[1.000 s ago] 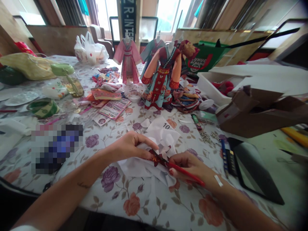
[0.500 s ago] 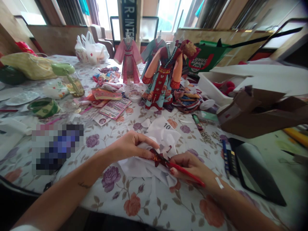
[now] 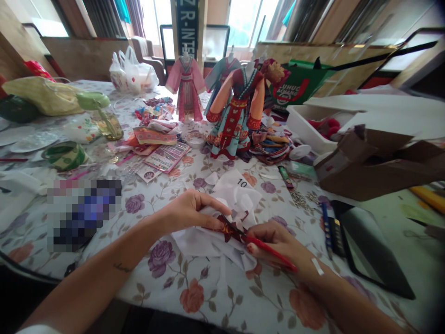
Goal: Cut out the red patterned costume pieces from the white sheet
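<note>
Left hand (image 3: 187,211) gripping white cloth (image 3: 196,241), right hand (image 3: 274,241) gripping slim red tool (image 3: 269,248), beyond the cloth costumed doll figure (image 3: 236,111), white box (image 3: 302,127) holding red fluff (image 3: 323,125)

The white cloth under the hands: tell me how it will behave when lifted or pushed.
The white cloth will probably be floppy, since it lies in soft creases and folds over itself. It looks thin and light, so it would likely drape rather than hold a shape. Pushed across the flowered tablecloth, it may bunch up or slide, though the left hand is pressing on it.
</note>
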A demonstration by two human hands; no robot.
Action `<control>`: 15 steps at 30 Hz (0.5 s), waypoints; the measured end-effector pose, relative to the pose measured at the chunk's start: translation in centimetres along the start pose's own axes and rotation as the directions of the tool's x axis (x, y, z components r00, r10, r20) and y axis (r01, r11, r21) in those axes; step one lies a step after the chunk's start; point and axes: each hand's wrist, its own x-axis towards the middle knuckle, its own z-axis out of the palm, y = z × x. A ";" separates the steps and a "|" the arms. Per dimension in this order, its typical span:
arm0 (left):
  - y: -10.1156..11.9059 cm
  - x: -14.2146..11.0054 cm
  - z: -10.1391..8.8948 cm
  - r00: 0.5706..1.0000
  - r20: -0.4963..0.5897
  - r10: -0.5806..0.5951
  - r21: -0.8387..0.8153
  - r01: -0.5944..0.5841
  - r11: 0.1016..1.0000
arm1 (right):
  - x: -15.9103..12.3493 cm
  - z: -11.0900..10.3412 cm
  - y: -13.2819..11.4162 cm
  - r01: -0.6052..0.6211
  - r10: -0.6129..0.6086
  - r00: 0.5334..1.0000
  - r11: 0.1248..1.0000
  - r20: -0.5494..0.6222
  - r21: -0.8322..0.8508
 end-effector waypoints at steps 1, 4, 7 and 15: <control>0.0 0.0 0.0 1.000 0.001 0.004 0.001 -0.004 1.000 | 0.0 0.0 0.0 -0.001 0.001 1.000 1.000 -0.001 -0.006; 0.0 0.0 0.0 1.000 -0.001 0.018 0.017 -0.018 1.000 | 0.1 -0.1 0.2 0.017 -0.017 1.000 1.000 0.002 -0.008; 0.0 0.0 0.0 1.000 -0.001 0.029 0.036 -0.029 0.999 | 0.2 -0.2 0.2 0.014 -0.014 1.000 1.000 0.012 0.010; 0.1 -0.1 0.0 0.999 0.008 0.034 0.052 -0.034 0.998 | 0.1 0.2 -0.1 0.002 -0.003 1.000 0.999 0.008 0.052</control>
